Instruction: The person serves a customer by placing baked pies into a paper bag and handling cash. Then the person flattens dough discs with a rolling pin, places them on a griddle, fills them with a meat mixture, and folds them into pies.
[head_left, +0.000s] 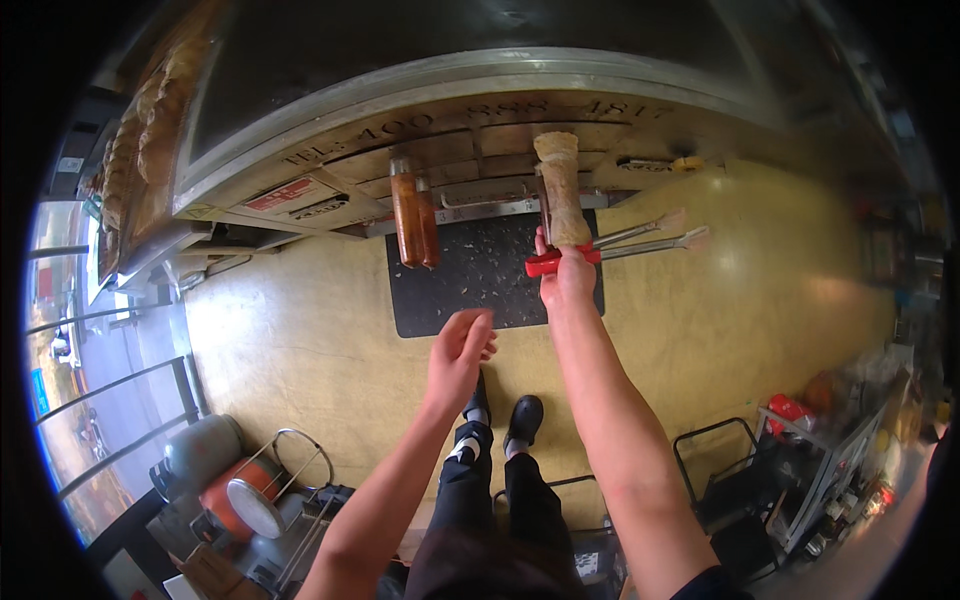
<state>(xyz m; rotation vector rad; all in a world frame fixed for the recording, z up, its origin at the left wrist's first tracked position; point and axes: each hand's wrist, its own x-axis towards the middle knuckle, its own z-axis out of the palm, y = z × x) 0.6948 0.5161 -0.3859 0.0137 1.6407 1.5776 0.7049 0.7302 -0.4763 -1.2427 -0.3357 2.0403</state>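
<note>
My right hand (566, 277) grips red-handled metal tongs (645, 240), whose jaws point right and stand apart. A rough, pale-brown long piece (561, 187), narrowed at the middle and looking like baked flatbread, rises from the same hand. Its lower end meets the tong handles; how the fingers hold it is partly hidden. My left hand (463, 345) hovers before me with fingers curled, and I see nothing in it. Ahead, two tall clear containers with reddish-brown contents (406, 217) stand against the metal oven-like unit's front (442, 161). Another brownish container (543, 202) is mostly covered by the pale-brown piece.
A dark mat (487, 289) with crumbs lies on the yellowish floor. Baked breads (157, 112) sit on a rack at the upper left. Gas cylinders (199, 454) and a metal-framed stool (255, 506) stand lower left. Black chairs (739, 480) and a cluttered shelf (814, 480) are lower right.
</note>
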